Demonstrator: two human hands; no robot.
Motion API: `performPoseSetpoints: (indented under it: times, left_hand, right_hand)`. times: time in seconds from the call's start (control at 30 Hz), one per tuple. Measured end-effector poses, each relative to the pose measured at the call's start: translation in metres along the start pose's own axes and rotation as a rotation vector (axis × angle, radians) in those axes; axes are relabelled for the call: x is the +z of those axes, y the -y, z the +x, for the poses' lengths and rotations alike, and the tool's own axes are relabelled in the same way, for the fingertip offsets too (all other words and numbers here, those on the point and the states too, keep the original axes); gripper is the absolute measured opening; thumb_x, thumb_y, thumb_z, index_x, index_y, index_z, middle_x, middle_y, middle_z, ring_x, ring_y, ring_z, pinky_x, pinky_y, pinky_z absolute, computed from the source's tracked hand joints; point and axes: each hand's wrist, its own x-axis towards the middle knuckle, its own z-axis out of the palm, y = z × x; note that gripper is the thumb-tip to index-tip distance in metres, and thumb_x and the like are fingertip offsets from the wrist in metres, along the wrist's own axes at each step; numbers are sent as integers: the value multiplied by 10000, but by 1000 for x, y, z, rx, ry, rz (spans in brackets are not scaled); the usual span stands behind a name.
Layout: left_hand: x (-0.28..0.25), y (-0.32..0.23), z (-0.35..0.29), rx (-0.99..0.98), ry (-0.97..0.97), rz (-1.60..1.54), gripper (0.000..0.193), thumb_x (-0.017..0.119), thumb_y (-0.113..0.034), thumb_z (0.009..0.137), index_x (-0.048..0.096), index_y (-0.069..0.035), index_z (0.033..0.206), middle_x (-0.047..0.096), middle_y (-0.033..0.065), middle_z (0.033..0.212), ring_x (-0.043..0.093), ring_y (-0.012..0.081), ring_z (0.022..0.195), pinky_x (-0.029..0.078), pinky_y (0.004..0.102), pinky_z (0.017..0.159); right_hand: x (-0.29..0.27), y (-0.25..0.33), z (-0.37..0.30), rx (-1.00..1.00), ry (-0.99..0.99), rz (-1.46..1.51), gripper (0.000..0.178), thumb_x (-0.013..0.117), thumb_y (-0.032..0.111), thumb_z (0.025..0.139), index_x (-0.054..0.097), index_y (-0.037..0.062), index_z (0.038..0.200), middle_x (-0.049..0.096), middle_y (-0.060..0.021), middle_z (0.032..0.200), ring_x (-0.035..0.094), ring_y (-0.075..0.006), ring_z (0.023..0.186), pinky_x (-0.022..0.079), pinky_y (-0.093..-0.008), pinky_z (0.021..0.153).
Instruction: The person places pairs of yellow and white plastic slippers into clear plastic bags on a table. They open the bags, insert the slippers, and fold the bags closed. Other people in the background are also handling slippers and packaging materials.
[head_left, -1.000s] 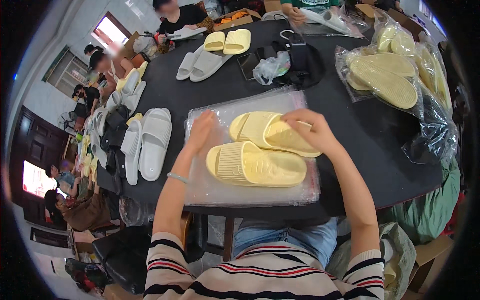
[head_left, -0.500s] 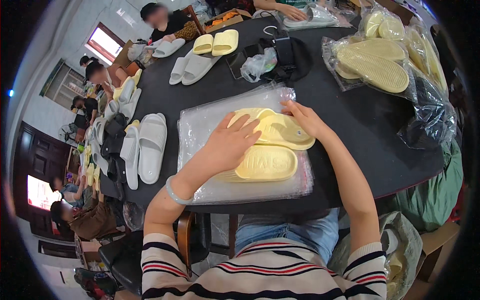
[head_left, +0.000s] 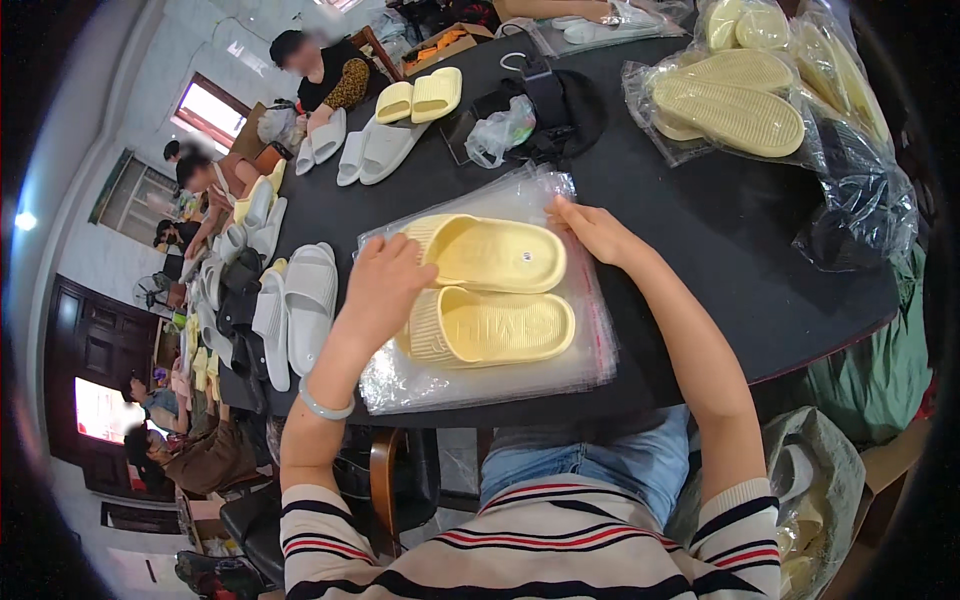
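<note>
A pair of pale yellow slippers, the far slipper [head_left: 500, 255] and the near slipper [head_left: 505, 328], lies soles down on a stack of clear plastic bags [head_left: 480, 385]. Both toe straps point left. My left hand [head_left: 380, 285] is curled round the toe end of the far slipper, its thumb between the two straps. Past the heel end, my right hand [head_left: 597, 232] has its fingers closed at the right edge of the bags, seemingly pinching a bag's edge. Its fingertips are partly hidden.
Grey slippers [head_left: 310, 300] stand along the left side of the black table [head_left: 690, 290]. Bagged yellow slippers [head_left: 735, 105] pile up at the far right. A black strapped device [head_left: 548, 95] and a crumpled bag [head_left: 500, 130] lie at the back. Other people sit around the table's left side.
My left hand has slid left off the slippers' middles to the toe end. The slippers have shifted left and lie side by side, more aligned. My right hand has left the far slipper's heel.
</note>
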Motion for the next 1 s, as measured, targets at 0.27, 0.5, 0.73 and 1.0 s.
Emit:
performPoseSetpoints:
  times: [0.27, 0.5, 0.73, 1.0]
  left_hand:
    - [13, 8, -18, -19, 80, 45, 158, 634, -70, 690, 604, -87, 845, 570, 46, 770, 554, 234, 814, 405, 363, 748]
    - [28, -2, 7, -26, 58, -31, 162, 648, -217, 745, 605, -76, 813, 599, 61, 748, 578, 249, 789, 423, 385, 744]
    - [27, -6, 15, 7, 126, -133, 226, 663, -286, 717, 603, -82, 794, 608, 77, 719, 589, 259, 785, 419, 388, 719]
    - [14, 1, 17, 79, 194, -150, 84, 640, -184, 694, 608, -107, 707, 582, 81, 618, 602, 268, 667, 424, 408, 658]
  right_hand:
    - [6, -13, 6, -53, -66, -107, 781, 237, 648, 949, 625, 12, 1183, 619, -239, 1180, 546, -397, 1167, 405, -403, 1001]
    - [8, -17, 7, -88, -92, -105, 756, 253, 632, 956, 637, 12, 1154, 623, -259, 1149, 560, -403, 1141, 418, -410, 976]
    - [7, -13, 7, -86, -85, -145, 740, 238, 604, 968, 655, 3, 1075, 635, -265, 1096, 578, -417, 1086, 429, -428, 947]
    - [8, -12, 6, -95, -100, -192, 721, 236, 588, 971, 654, 16, 1103, 631, -267, 1102, 571, -419, 1093, 424, -445, 956]
